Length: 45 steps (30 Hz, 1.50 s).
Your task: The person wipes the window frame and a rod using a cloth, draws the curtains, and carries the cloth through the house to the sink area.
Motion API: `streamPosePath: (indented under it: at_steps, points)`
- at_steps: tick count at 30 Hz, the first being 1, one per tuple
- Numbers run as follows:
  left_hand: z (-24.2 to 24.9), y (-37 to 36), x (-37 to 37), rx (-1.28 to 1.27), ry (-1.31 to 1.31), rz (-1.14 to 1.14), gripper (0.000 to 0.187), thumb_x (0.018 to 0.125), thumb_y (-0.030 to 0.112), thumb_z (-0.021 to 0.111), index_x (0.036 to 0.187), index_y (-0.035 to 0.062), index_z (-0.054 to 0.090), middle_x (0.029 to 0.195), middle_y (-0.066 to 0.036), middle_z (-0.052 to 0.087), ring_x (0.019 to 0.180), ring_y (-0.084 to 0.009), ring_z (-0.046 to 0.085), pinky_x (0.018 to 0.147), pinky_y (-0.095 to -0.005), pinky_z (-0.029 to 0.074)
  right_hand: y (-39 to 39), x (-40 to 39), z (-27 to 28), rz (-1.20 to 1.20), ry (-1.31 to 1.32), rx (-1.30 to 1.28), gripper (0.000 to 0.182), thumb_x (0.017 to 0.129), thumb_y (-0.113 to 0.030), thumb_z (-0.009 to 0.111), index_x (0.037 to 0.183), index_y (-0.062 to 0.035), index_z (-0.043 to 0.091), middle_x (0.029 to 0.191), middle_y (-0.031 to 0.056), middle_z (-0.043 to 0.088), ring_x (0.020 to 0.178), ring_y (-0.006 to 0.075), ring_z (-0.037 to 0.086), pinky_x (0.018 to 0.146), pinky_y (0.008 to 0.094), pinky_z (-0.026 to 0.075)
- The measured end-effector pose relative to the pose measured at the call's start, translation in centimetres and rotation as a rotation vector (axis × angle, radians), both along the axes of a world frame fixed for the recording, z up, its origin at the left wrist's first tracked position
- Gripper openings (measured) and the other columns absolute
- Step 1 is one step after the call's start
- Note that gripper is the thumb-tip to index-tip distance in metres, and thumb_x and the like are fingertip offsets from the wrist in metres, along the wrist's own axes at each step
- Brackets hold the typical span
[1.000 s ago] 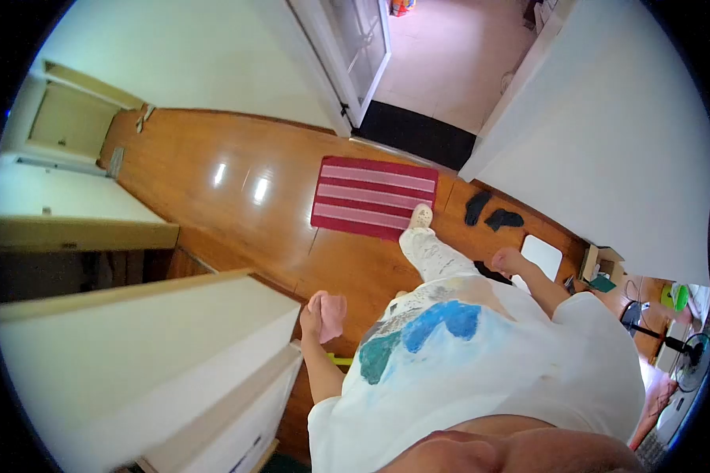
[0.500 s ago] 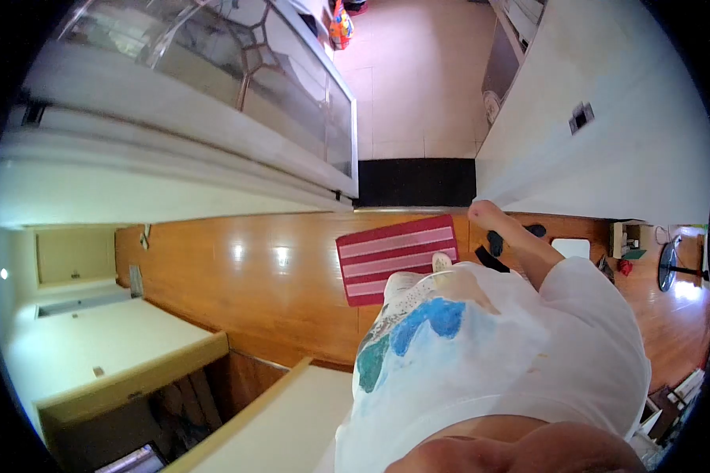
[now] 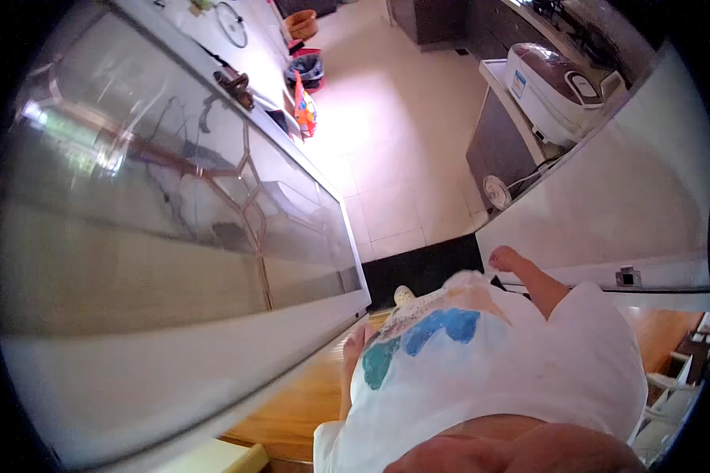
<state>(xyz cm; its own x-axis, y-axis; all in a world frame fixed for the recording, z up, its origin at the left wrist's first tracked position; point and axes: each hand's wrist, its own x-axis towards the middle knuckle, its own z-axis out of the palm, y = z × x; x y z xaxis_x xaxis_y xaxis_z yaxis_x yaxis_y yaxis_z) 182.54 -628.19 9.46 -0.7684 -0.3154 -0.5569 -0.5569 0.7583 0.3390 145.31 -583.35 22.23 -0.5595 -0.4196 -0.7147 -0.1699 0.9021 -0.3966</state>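
My right hand [image 3: 509,258] swings out in front of my white printed shirt [image 3: 521,355], its fingers curled in with nothing seen in them. It is close to the white door panel [image 3: 599,213] on the right. At the left edge of the shirt, my left hand [image 3: 356,344] hangs low beside the frame of the glazed door [image 3: 166,213]; its fingers are small and blurred. A pale slipper tip [image 3: 403,296] shows under the shirt, over the black threshold mat [image 3: 426,264].
Beyond the threshold lies a pale tiled floor [image 3: 402,165]. A white rice cooker [image 3: 556,94] stands on the counter at right. Along the left are an orange bag [image 3: 304,110], a lined bin [image 3: 306,69] and a brown basket [image 3: 300,25]. Wooden floor [image 3: 292,402] is behind.
I have stepped forward from the striped rug onto the threshold. The glazed door now fills the left side, and more of the tiled room shows. My left hand has come into view.
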Motion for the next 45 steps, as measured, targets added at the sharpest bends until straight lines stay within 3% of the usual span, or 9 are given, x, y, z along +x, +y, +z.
streamPosePath:
  at_steps: [3,6,10,16,18,27,31,39,45]
  points:
    - [3.6,-4.3,-11.4,-0.102,0.285,-0.264,0.035,0.101,0.032,0.040,0.130,0.0206,0.056,0.116,-0.014,0.065,0.101,-0.0333,0.062,0.086,-0.0392,0.050,-0.8,-0.6,-0.6,-0.116,0.402,-0.140,0.024,0.080,-0.023,0.066,0.088,-0.0018,0.071,0.077,0.0137,0.069,0.067,0.0242,0.067,0.067,0.0364,0.055]
    - [16.8,-3.1,-25.1,0.658,0.402,0.152,0.034,0.101,0.034,0.041,0.124,0.0173,0.061,0.111,-0.015,0.067,0.103,-0.0280,0.063,0.089,-0.0352,0.048,-1.9,-2.8,-0.8,-0.257,0.140,-0.174,0.022,0.079,-0.023,0.069,0.091,-0.0044,0.071,0.077,0.0107,0.071,0.064,0.0223,0.067,0.063,0.0364,0.054]
    - [14.7,-5.2,-34.5,0.675,0.379,0.159,0.037,0.100,0.037,0.042,0.121,0.0143,0.062,0.113,-0.015,0.066,0.104,-0.0271,0.062,0.090,-0.0342,0.047,-1.7,-7.4,-4.6,-0.081,0.045,-0.005,0.025,0.075,-0.028,0.067,0.078,-0.0029,0.069,0.068,0.0149,0.067,0.057,0.0280,0.062,0.063,0.0430,0.052]
    - [10.5,-10.8,-39.6,0.335,0.002,0.251,0.041,0.098,0.040,0.045,0.120,0.0093,0.061,0.113,-0.018,0.065,0.105,-0.0297,0.061,0.090,-0.0352,0.047,-3.4,-21.7,-9.3,-0.844,-0.324,0.019,0.023,0.081,-0.024,0.064,0.078,-0.0021,0.070,0.068,0.0119,0.066,0.058,0.0234,0.062,0.057,0.0419,0.049]
    - [10.5,-12.5,-41.3,0.287,-0.068,0.296,0.043,0.098,0.041,0.046,0.120,0.0076,0.061,0.113,-0.019,0.065,0.106,-0.0306,0.061,0.090,-0.0355,0.047,-5.4,-28.6,-7.1,-0.411,0.016,0.043,0.026,0.084,-0.024,0.060,0.084,0.0016,0.065,0.068,0.0119,0.063,0.057,0.0267,0.061,0.056,0.0422,0.047]
    - [9.5,-18.7,-56.0,0.244,-0.154,0.422,0.053,0.095,0.046,0.049,0.119,0.0000,0.059,0.114,-0.024,0.063,0.108,-0.0345,0.060,0.090,-0.0371,0.047,-20.0,-52.4,-5.1,-0.298,0.389,-0.508,0.020,0.083,-0.024,0.066,0.089,-0.0046,0.069,0.080,0.0127,0.069,0.067,0.0293,0.064,0.063,0.0379,0.052]
    - [7.8,-24.3,-64.2,0.215,-0.199,0.393,0.058,0.093,0.048,0.051,0.118,-0.0033,0.059,0.114,-0.026,0.062,0.108,-0.0363,0.059,0.090,-0.0377,0.047,-21.4,-57.4,-7.8,-0.282,0.412,-0.300,0.018,0.078,-0.023,0.066,0.079,-0.0055,0.070,0.076,0.0160,0.068,0.067,0.0312,0.064,0.062,0.0398,0.052]
    - [4.9,-35.5,-91.6,0.081,-0.168,0.238,0.068,0.091,0.053,0.054,0.117,-0.0101,0.058,0.115,-0.031,0.060,0.110,-0.0398,0.058,0.090,-0.0391,0.047,-17.7,-62.6,-3.9,-0.564,0.207,0.121,0.017,0.075,-0.019,0.066,0.081,-0.0047,0.072,0.074,0.0152,0.068,0.066,0.0288,0.065,0.063,0.0395,0.052]
    - [8.7,-38.3,-115.5,0.462,0.434,0.398,0.076,0.086,0.057,0.060,0.119,-0.0119,0.056,0.115,-0.032,0.060,0.108,-0.0407,0.059,0.089,-0.0414,0.048,-24.7,-72.4,-1.4,-0.730,0.048,0.029,0.018,0.078,-0.020,0.067,0.088,-0.0076,0.074,0.079,0.0144,0.070,0.070,0.0260,0.067,0.066,0.0380,0.053]
